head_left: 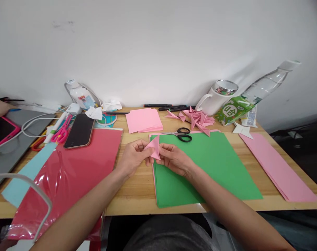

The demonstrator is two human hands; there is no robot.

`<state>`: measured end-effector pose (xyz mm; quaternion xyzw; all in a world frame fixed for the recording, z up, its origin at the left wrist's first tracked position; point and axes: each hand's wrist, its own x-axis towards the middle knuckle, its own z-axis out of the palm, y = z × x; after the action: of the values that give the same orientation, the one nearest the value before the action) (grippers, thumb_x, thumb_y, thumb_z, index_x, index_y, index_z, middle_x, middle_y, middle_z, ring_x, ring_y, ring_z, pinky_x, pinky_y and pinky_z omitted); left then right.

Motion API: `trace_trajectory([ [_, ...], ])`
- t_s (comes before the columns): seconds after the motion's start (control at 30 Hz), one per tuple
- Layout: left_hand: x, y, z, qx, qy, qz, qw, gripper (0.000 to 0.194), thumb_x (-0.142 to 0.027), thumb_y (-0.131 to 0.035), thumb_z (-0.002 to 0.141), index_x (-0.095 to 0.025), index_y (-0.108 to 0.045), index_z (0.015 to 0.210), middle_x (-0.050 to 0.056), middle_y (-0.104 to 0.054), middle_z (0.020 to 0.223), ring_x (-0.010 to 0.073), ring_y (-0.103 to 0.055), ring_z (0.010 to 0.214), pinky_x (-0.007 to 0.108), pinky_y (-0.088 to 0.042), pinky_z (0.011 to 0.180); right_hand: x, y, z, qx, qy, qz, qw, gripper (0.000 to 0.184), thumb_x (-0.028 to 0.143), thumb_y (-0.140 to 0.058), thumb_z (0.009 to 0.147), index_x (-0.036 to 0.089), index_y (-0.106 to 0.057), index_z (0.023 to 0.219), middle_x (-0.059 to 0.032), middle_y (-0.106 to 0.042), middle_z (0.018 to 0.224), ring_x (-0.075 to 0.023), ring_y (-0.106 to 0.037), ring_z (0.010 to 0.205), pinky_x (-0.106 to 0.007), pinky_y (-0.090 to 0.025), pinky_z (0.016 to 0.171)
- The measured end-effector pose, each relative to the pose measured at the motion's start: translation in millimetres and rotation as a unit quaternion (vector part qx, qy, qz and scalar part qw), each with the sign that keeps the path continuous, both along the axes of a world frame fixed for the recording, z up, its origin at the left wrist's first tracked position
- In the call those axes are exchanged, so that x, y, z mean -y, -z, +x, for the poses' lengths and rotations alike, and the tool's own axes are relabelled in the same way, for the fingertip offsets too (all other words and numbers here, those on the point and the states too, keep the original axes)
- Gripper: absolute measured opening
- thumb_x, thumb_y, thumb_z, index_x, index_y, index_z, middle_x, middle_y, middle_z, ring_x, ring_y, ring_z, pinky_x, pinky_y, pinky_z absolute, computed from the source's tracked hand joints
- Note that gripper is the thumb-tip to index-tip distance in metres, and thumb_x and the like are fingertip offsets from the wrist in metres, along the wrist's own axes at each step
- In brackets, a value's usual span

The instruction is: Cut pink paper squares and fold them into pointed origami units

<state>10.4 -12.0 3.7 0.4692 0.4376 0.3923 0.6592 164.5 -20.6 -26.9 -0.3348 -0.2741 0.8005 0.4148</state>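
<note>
Between my hands is a small folded piece of pink paper (154, 146), held above the table at the left edge of the green sheets. My left hand (133, 157) pinches its left side, thumb in front. On its right side, the fingers of my right hand (174, 158) are closed on the paper. Just beyond, black-handled scissors (184, 135) lie on the green paper stack (208, 170). A pile of square pink sheets (144, 120) rests farther back, and several folded pink paper pieces (197, 119) are heaped to its right.
On the left lie a phone (80, 130), pink scissors (63, 129) and red paper in a clear sleeve (87, 167). At back right stand a white mug (216, 97), a green packet (233, 111) and a tilted bottle (268, 83). Pink strips (279, 167) lie right. Another person's hand (0, 108) is far left.
</note>
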Motion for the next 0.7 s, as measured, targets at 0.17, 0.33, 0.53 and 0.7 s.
trace_trajectory([
  [0.17,0.6,0.9,0.4,0.006,0.000,0.005,1.000,0.025,-0.033,-0.074,0.065,-0.015,-0.057,0.064,-0.001,-0.061,0.048,0.0079,-0.051,0.038,0.018,-0.038,0.037,3.4,-1.0,-5.3,0.012,-0.011,0.047,0.999,0.032,0.045,-0.077,0.068,0.017,-0.063,0.071,0.0015,-0.061,0.060,-0.0095,-0.060,0.060,-0.018,-0.048,0.055],
  [0.33,0.7,4.4,0.0,-0.026,-0.017,0.037,0.999,0.024,-0.031,-0.072,0.068,-0.016,-0.054,0.062,-0.001,-0.061,0.049,0.0083,-0.052,0.038,0.018,-0.039,0.038,6.3,-4.0,-12.0,0.095,0.040,0.141,0.985,0.037,0.052,-0.071,0.072,0.018,-0.059,0.065,0.0020,-0.058,0.057,-0.0111,-0.053,0.057,-0.024,-0.044,0.057],
  [0.53,1.2,1.1,-0.6,-0.039,-0.008,0.052,0.998,0.028,-0.035,-0.073,0.069,-0.015,-0.055,0.061,0.000,-0.061,0.048,0.0083,-0.051,0.038,0.019,-0.039,0.038,6.1,-8.5,-8.6,0.166,0.078,0.162,0.970,0.038,0.053,-0.074,0.067,0.018,-0.060,0.064,0.0032,-0.056,0.057,-0.0100,-0.046,0.055,-0.025,-0.038,0.057],
  [0.7,0.2,-3.2,-1.7,-0.016,0.007,0.053,0.998,0.033,-0.041,-0.077,0.066,-0.015,-0.058,0.060,0.001,-0.063,0.049,0.0099,-0.054,0.039,0.020,-0.040,0.037,5.5,-8.1,-5.7,0.155,0.062,0.160,0.973,0.042,0.058,-0.070,0.068,0.018,-0.059,0.065,0.0028,-0.055,0.057,-0.0107,-0.045,0.054,-0.025,-0.036,0.055],
])
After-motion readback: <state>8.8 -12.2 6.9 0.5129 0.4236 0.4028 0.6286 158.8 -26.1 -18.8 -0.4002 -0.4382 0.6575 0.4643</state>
